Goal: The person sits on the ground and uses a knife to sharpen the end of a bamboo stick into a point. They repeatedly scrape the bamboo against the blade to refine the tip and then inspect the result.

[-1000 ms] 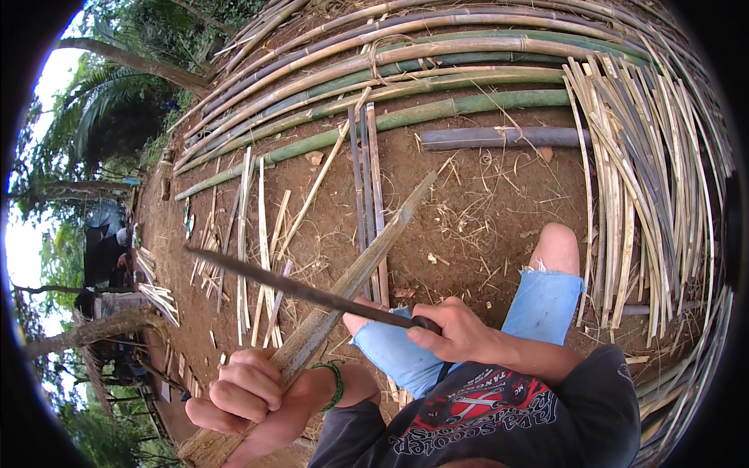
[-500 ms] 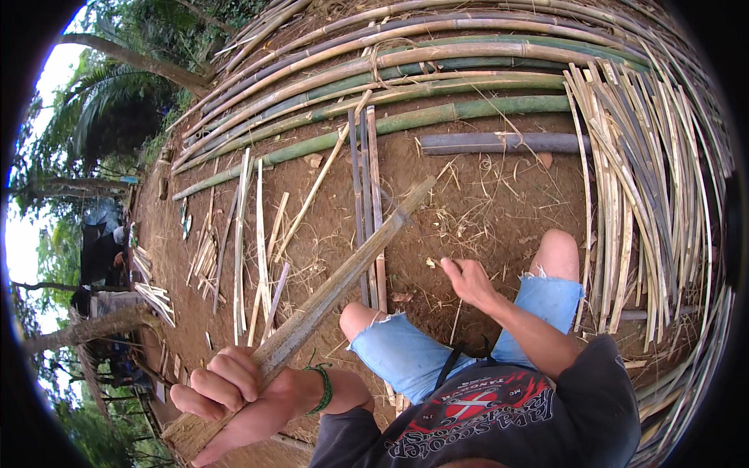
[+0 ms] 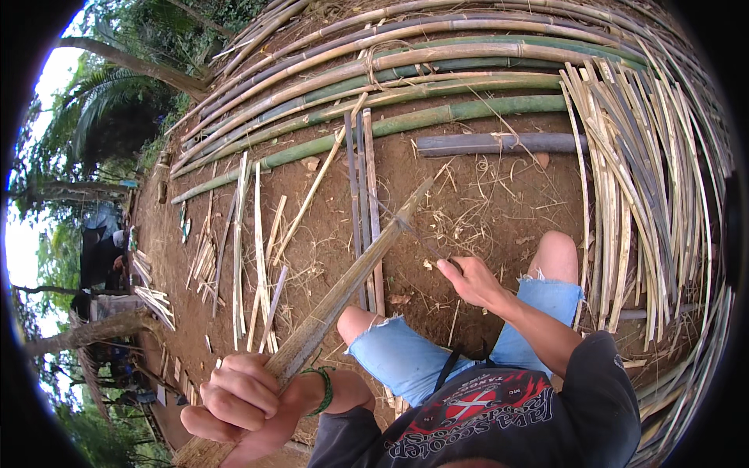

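A long split bamboo slat (image 3: 337,292) slants up and to the right across the view. My left hand (image 3: 238,399), with a green cord bracelet at the wrist, wraps its fingers round the slat's lower end. My right hand (image 3: 474,282) is closed on a handle in front of my knees. From it a thin, dark knife blade (image 3: 422,239) runs up and left to the slat near its far end. The blade is blurred, so how deeply it sits in the bamboo is unclear.
Long bamboo poles (image 3: 468,108) lie across the ground at the back. A big heap of split strips (image 3: 624,203) is on the right. Loose slats (image 3: 257,249) are scattered at left, with shavings (image 3: 468,222) on the soil. Trees (image 3: 144,66) stand far left.
My left hand has shifted slightly right and its fingers have curled further round the slat. The knife blade crosses the slat slightly lower and shows more clearly beside my right hand.
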`<act>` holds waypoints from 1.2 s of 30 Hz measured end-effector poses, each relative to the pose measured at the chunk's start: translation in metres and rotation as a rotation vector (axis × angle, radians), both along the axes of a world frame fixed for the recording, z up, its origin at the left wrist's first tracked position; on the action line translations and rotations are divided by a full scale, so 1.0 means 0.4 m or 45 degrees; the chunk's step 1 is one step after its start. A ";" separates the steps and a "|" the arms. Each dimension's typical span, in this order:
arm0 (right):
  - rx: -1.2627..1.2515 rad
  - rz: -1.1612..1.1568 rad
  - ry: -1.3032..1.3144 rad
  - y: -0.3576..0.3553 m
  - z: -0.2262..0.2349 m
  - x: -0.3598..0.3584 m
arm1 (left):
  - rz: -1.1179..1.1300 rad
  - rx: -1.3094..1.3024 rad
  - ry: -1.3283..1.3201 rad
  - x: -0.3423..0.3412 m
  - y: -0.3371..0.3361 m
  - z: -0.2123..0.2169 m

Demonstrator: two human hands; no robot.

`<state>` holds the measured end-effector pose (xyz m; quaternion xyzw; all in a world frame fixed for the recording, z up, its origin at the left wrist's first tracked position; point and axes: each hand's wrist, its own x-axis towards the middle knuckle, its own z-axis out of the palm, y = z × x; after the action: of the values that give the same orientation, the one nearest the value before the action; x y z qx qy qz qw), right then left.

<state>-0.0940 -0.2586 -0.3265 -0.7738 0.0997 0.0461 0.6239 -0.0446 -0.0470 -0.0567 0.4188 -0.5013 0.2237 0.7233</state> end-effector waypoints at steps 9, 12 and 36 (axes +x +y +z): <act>-0.136 -0.147 0.188 -0.077 -0.205 0.055 | 0.070 -0.118 0.062 -0.010 -0.032 0.001; -0.124 -0.090 0.046 -0.009 -0.075 0.045 | 0.181 -0.131 0.081 -0.005 -0.017 -0.003; -0.081 -0.096 0.160 0.049 -0.061 -0.092 | 0.251 -0.117 0.184 -0.152 0.043 0.046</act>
<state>-0.1310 -0.2388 -0.3507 -0.7846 0.1692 0.0678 0.5926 -0.1055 -0.0297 -0.0385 0.4476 -0.3936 0.2855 0.7505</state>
